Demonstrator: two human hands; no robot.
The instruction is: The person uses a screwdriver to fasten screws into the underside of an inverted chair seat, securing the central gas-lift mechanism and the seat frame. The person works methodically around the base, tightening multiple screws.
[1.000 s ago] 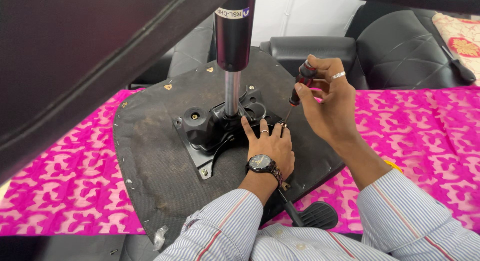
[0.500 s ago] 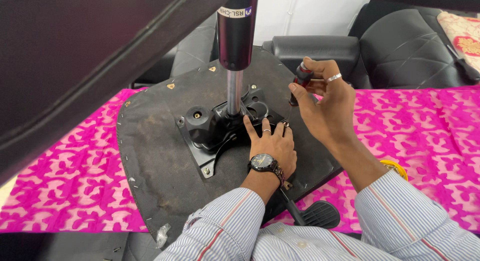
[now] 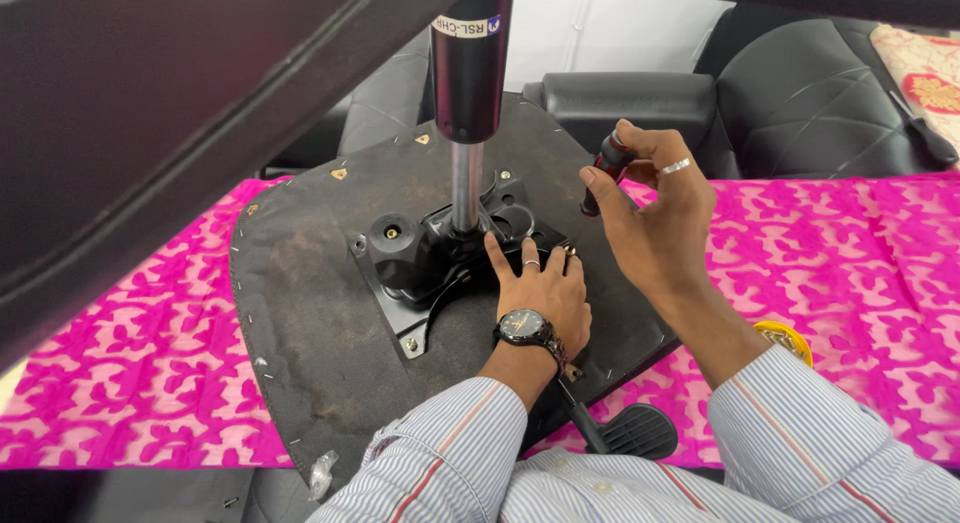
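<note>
A large dark curved panel (image 3: pixel 150 133) fills the upper left, close to the camera and out of focus. Below it, a pink patterned cloth (image 3: pixel 120 383) covers the work surface.

On the cloth lies the upturned chair seat base (image 3: pixel 300 313), its black underside facing up and tilted toward the viewer. A black metal mechanism plate (image 3: pixel 440 263) is mounted at its centre, with a round black knob (image 3: pixel 392 245) on its left side. A gas lift cylinder (image 3: pixel 468 93) rises from the plate, chrome below and black above.

The left hand (image 3: pixel 540 288) rests flat on the right part of the mechanism plate, fingers spread and pressing down, holding nothing. It carries 1 ring, and a dark wristwatch (image 3: pixel 525 328) sits on the wrist.

The right hand (image 3: pixel 660 223) is raised just beside the cylinder, to its right. Its fingers are closed around the dark red-and-black handle of a screwdriver (image 3: pixel 603 173), held upright above the plate. The tip appears to point down toward the plate, but it is hidden behind the hand. 1 ring is on this hand.

A black lever paddle (image 3: pixel 640 428) projects from under the seat base near the striped shirt sleeves. Black chair parts (image 3: pixel 800 93) stand behind the cloth at upper right.
</note>
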